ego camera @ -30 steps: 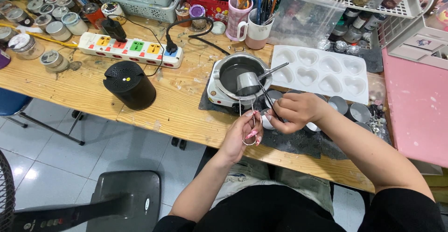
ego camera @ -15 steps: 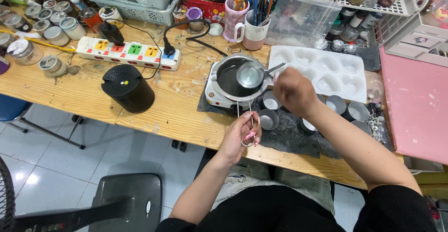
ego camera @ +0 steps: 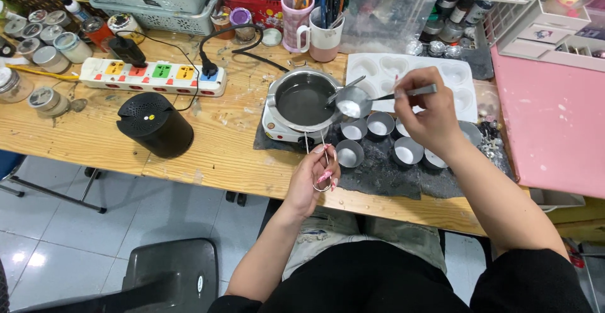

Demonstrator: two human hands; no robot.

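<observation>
Right hand (ego camera: 428,114) grips a small ladle (ego camera: 353,104) of pale liquid just beside the melting pot (ego camera: 305,102), left hand (ego camera: 318,174) pinches wire tongs (ego camera: 321,162) before the pot; tilting risks spilling onto the tins (ego camera: 378,124)

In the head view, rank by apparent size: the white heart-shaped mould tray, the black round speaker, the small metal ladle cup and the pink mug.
1. White heart-shaped mould tray, though the right hand covers part of it.
2. Black round speaker.
3. Pink mug, partly cut off by things around it.
4. Small metal ladle cup, clearly smallest.
</observation>
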